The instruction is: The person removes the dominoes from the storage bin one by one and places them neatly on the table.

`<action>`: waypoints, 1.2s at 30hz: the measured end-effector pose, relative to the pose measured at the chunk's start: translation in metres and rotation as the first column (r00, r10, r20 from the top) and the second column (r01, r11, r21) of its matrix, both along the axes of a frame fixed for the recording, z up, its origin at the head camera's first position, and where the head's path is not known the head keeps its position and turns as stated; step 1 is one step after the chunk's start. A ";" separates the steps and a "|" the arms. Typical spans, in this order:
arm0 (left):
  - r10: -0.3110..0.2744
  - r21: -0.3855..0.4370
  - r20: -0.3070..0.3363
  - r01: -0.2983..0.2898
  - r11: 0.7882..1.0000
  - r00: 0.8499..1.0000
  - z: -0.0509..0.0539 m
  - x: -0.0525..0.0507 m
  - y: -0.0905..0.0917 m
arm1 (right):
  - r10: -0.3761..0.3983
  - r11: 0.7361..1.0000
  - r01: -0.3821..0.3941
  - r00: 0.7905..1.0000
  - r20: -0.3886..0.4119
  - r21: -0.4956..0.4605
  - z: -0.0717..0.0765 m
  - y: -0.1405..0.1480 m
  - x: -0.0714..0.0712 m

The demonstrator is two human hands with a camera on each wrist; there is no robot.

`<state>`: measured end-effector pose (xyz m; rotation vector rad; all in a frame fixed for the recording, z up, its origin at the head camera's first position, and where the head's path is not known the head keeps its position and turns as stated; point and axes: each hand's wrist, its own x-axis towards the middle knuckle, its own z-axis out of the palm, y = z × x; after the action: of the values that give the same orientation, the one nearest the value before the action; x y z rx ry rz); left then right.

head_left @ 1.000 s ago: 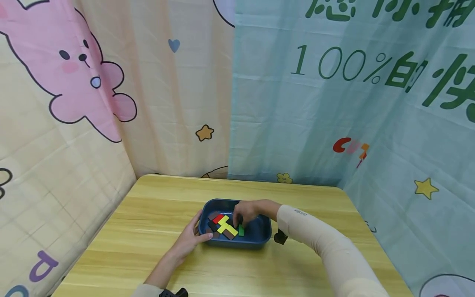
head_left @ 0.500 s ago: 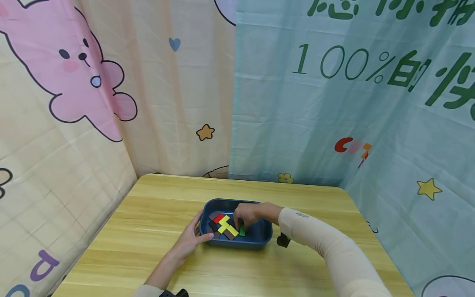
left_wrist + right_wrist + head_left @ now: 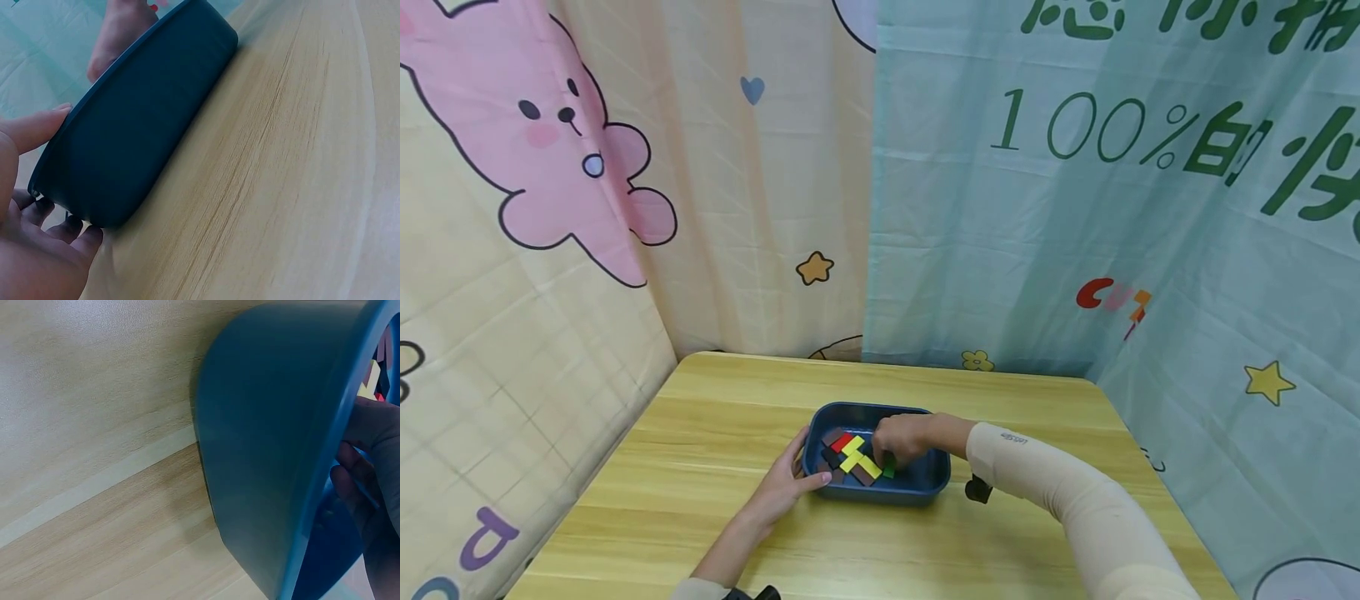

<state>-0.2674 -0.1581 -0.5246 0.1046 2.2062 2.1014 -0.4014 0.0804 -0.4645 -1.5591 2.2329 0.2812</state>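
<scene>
On the table sits a dark blue rectangular basin (image 3: 887,496). My left hand (image 3: 778,482) grips its left end, thumb on the near rim and fingers along the outer wall; the left wrist view also shows this basin (image 3: 131,125). Inside the basin, my right hand (image 3: 904,436) reaches down with curled fingers onto a green block (image 3: 889,472), mostly hidden beneath them. To its left lie flat blocks: yellow ones (image 3: 853,455), a red one (image 3: 841,443), black ones (image 3: 831,457) and brown ones (image 3: 864,475). In the right wrist view the fingertips are partly behind the rim (image 3: 337,437).
The wood-grain table (image 3: 737,400) extends around the basin on all sides. Printed curtains, one cream (image 3: 760,183) and one light blue (image 3: 955,250), hang behind it and along its sides.
The right hand has shifted slightly right and nearer over the green block, which has turned a little and is more covered. The left hand and basin have hardly moved.
</scene>
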 end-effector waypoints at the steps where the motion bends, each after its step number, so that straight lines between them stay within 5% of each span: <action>1: 0.001 0.003 -0.001 -0.001 1.000 1.000 0.000 0.000 0.000 | 0.004 1.000 -0.004 1.000 -0.009 -0.001 0.000 0.000 0.000; 16: 0.006 -0.006 -0.005 -0.006 1.000 1.000 -0.002 -0.001 0.000 | 0.013 0.999 -0.016 0.995 -0.095 -0.030 0.002 0.004 -0.001; 23: 0.008 -0.004 0.001 -0.008 1.000 1.000 -0.001 -0.001 -0.001 | -0.002 0.997 -0.003 0.998 -0.067 -0.075 0.013 0.002 -0.005; 30: 0.018 -0.020 0.017 -0.018 1.000 1.000 0.001 -0.001 -0.002 | -0.101 0.978 0.121 0.987 0.123 -0.169 0.031 0.008 -0.005; 36: 0.021 -0.014 0.018 -0.021 1.000 1.000 0.001 -0.002 -0.001 | -0.193 0.934 0.286 0.908 0.373 -0.213 0.051 0.020 -0.007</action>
<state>-0.2691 -0.1594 -0.5238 0.0609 2.2204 2.0891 -0.4085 0.1006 -0.4139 -1.3056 2.2078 -0.3540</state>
